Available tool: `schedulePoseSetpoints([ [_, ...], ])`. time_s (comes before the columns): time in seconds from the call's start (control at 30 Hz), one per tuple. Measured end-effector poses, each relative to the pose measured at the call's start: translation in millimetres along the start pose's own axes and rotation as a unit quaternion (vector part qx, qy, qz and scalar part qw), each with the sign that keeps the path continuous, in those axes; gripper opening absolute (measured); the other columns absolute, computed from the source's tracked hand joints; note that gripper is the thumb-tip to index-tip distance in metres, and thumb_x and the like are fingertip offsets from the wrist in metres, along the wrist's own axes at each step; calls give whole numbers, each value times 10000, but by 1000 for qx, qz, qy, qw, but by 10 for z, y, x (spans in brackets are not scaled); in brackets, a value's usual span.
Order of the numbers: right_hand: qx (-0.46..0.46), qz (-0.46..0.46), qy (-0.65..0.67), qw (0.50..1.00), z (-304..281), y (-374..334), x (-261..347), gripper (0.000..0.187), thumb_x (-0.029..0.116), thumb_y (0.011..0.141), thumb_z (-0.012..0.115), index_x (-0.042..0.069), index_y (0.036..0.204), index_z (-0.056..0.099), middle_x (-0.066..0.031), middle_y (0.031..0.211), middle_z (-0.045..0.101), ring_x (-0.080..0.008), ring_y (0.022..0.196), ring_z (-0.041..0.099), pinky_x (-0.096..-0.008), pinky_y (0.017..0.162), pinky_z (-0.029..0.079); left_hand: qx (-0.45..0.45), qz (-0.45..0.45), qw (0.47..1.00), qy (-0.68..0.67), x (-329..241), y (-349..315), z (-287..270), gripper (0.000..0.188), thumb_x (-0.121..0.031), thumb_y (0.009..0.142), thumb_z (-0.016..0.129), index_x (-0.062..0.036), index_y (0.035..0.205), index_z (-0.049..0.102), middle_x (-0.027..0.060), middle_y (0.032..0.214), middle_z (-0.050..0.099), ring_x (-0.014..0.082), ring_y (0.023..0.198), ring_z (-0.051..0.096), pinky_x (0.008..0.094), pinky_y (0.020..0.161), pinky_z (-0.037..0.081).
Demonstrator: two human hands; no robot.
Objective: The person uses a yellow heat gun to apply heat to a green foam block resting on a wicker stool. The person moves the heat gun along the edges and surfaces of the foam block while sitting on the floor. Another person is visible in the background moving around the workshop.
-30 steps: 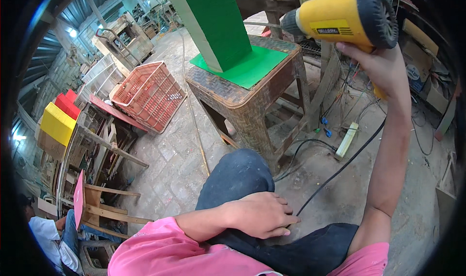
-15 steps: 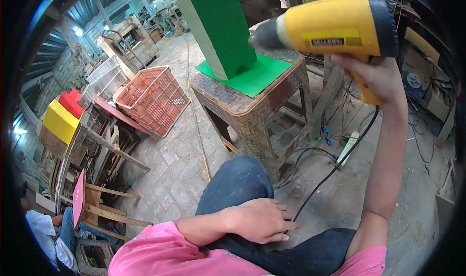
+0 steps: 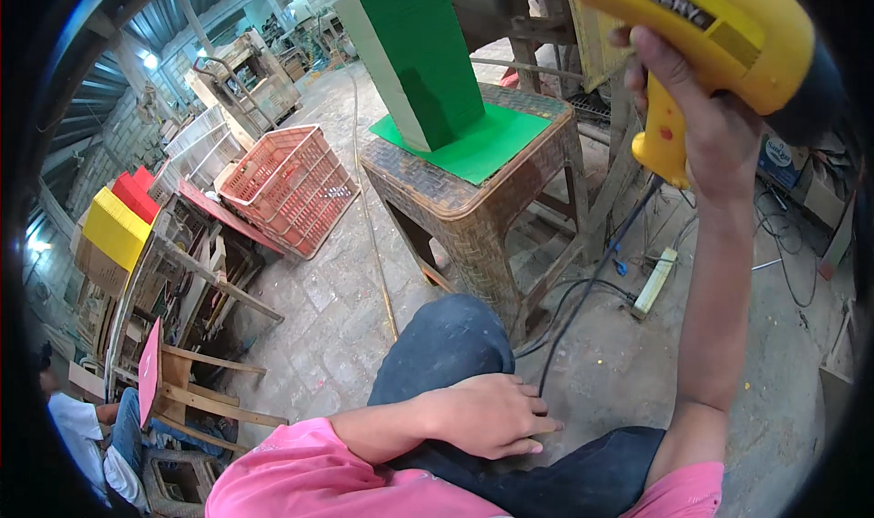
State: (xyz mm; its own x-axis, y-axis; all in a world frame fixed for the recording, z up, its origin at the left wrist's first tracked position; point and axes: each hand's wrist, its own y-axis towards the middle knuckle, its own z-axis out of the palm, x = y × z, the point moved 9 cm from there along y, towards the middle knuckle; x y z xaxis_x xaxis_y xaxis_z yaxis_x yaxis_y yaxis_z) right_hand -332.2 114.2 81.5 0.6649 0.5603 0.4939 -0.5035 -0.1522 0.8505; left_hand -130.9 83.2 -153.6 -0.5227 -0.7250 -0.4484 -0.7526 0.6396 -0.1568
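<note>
High at the upper right, the person's right hand (image 3: pixel 706 122) grips a yellow power drill (image 3: pixel 719 26) by its handle, fingers (image 3: pixel 648 55) wrapped tight around it, a black cord (image 3: pixel 583 290) trailing down to the floor. Down at the lap, the left hand (image 3: pixel 487 416) lies flat on the dark trouser leg (image 3: pixel 446 345), fingers loosely spread and holding nothing. Just ahead stands a woven wicker desk (image 3: pixel 437 190) carrying a flat green board (image 3: pixel 487 140) with a tall green panel (image 3: pixel 419 54) upright on it. Left of it sits a red plastic crate (image 3: pixel 289 186).
</note>
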Motion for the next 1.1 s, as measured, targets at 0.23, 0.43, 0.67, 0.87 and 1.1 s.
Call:
schedulePoseSetpoints([
  [0.23, 81, 52, -56, 994, -72, 22, -21, 243, 172, 822, 698, 13, 997, 645, -99, 855, 674, -101, 627, 581, -220, 544, 458, -31, 21, 999, 14, -40, 1, -46, 379, -315, 919, 473, -25, 1153, 543, 169, 910, 561, 328, 920, 557, 398, 845, 453],
  [0.43, 157, 153, -176, 960, -148, -218, -189, 318, 159, 710, 799, 14, 960, 665, -57, 810, 671, -94, 650, 591, -233, 580, 483, -11, 39, 999, 17, -86, 58, -10, 368, -317, 925, 460, -25, 1136, 539, 157, 894, 558, 318, 908, 551, 399, 822, 453],
  [0.67, 178, 234, -282, 913, -305, -303, -363, 368, 213, 673, 831, 43, 967, 690, -42, 805, 677, -93, 682, 620, -233, 624, 515, -6, 43, 999, 8, -107, 86, 8, 370, -319, 927, 457, -25, 1134, 546, 152, 897, 572, 314, 891, 550, 394, 810, 449],
  [0.87, 120, 128, -156, 972, -274, -139, -274, 286, 144, 744, 774, 6, 961, 648, -42, 766, 649, -97, 648, 591, -229, 560, 475, 1, 34, 999, 13, -98, 54, 11, 347, -270, 903, 481, -32, 1149, 544, 151, 887, 577, 315, 910, 550, 396, 839, 441],
  [1.1, 37, 60, 6, 998, -281, -47, -130, 280, 180, 831, 687, 8, 1044, 633, -126, 899, 670, -111, 635, 562, -228, 546, 443, 19, 30, 999, 26, -73, 44, 74, 347, -201, 858, 512, -39, 1164, 539, 149, 894, 578, 317, 931, 555, 406, 869, 432],
])
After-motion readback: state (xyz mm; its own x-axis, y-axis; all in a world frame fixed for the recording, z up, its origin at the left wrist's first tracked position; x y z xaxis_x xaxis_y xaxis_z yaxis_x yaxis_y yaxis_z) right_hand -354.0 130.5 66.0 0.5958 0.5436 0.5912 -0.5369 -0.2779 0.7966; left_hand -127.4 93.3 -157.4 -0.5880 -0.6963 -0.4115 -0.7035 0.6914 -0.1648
